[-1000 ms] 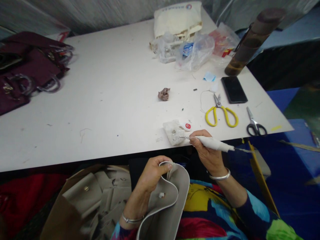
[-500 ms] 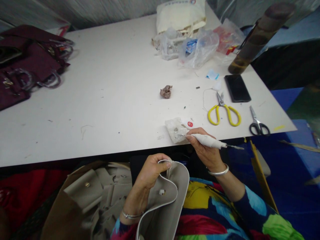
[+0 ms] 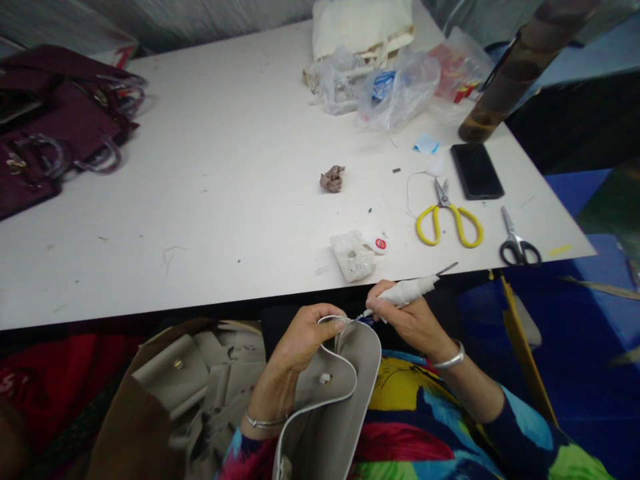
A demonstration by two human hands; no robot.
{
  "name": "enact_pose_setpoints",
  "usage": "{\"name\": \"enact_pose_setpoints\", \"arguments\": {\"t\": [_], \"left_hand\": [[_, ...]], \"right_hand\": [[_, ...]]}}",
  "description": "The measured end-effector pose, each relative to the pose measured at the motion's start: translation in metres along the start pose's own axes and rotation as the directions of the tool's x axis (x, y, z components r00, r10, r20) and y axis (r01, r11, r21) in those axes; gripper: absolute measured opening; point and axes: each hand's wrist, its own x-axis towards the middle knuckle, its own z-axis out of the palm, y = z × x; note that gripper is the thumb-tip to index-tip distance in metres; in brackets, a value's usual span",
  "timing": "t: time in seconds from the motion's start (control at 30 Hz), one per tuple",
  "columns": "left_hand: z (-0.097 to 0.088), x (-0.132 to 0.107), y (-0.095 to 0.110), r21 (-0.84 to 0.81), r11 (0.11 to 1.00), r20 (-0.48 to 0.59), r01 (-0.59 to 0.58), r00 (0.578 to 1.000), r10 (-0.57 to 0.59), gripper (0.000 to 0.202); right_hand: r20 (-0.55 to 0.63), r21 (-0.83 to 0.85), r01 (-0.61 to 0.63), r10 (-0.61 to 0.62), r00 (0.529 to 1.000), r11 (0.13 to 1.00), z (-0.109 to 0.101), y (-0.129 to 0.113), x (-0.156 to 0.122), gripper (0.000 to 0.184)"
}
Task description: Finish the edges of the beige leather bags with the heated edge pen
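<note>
My left hand (image 3: 297, 347) pinches the upper edge of a grey bag piece (image 3: 361, 357) that has a pale, curved rim and a small white-wrapped fitting. My right hand (image 3: 413, 320) is closed around a slim tool (image 3: 411, 291) with a white-wrapped handle. One thin metal end of it sticks out to the upper right. Its other tip meets the bag's top edge beside my left thumb; what the tip does there is too small to make out. On the table's near edge lies a small clear packet (image 3: 353, 259) with whitish stuff in it.
Yellow-handled scissors (image 3: 450, 220), black-handled scissors (image 3: 519, 248) and a phone (image 3: 477, 171) lie to the right, near a tall bottle (image 3: 505, 80). Plastic bags (image 3: 397, 93) sit at the back. Maroon handbags (image 3: 75, 127) stand left. A box of grey pieces (image 3: 175, 373) is beside my left arm.
My right hand has moved the tool from the packet down and towards me to the bag's edge. My left hand keeps its hold on the bag piece.
</note>
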Motion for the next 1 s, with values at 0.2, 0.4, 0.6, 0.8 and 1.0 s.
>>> {"name": "enact_pose_setpoints", "arguments": {"t": [0.2,0.4,0.6,0.8,1.0], "left_hand": [[0.000,-0.001,-0.001,-0.007,1.000,0.020,-0.002,1.000,0.002,0.027],[0.005,-0.002,0.001,-0.002,1.000,0.004,-0.030,1.000,0.030,0.025],[0.010,-0.002,-0.003,-0.035,0.997,-0.035,-0.069,0.997,0.068,0.027],[0.011,0.001,-0.007,-0.074,0.994,-0.014,-0.083,0.997,0.082,0.026],[0.010,-0.001,-0.008,-0.119,0.988,-0.011,-0.096,0.995,0.095,0.026]], "right_hand": [[0.016,0.027,-0.030,0.030,0.999,0.999,0.006,0.008,-0.002,0.023],[-0.010,0.018,-0.014,0.014,1.000,1.000,0.010,0.009,0.001,0.022],[0.005,-0.035,-0.008,0.009,1.000,0.999,0.011,0.014,-0.003,0.026],[0.360,-0.357,0.448,-0.322,0.875,0.819,-0.001,0.000,-0.015,0.021],[0.389,-0.411,0.519,-0.371,0.843,0.749,-0.005,-0.009,-0.026,0.018]]}}
